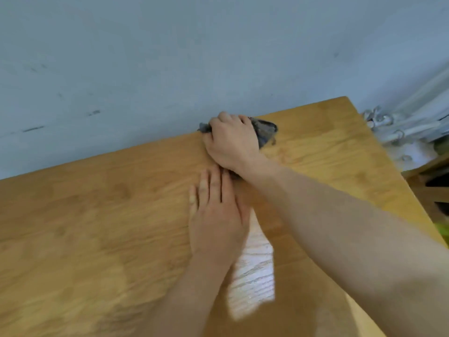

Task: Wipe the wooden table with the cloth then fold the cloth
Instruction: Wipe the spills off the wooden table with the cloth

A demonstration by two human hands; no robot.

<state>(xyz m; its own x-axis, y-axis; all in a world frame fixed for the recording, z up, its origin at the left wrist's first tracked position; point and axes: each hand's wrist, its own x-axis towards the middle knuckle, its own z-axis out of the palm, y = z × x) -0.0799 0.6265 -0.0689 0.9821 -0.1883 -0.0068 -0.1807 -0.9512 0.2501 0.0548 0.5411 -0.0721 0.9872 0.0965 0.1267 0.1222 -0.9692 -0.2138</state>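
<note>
Cloth (266,130), dark grey and bunched, sits right at the far edge of the counter (97,227), hard up against the pale wall (145,57). Your right hand (232,139) is on top of it, so there's no gap to close. The grip is clamped over the wad, knuckles up and fingers curled down its far side. One crumpled lobe pokes out to the right of the hand and a small tuft shows at the left, so the wad lies roughly along that far edge. Your right forearm comes in long from the near right on a diagonal, and that arm looks well stretched out. Left hand (216,210) lies flat on the bare wood just nearer you than the right wrist, palm down, fingers straight and together, pointing at the far edge and holding nothing. Whether its fingertips touch the wrist, I can't tell through the blur. Here's what the next stroke hangs on, as I read it: the cloth is at the far limit with the wall beyond it, so open wood lies only left, right and back toward you, and the biggest stretch is left and near. That flat left hand sits right in the line of a straight pull back, so I'd expect a sideways sweep, or else that hand has to lift. Wiping looks under way, and folding has not yet begun.
</note>
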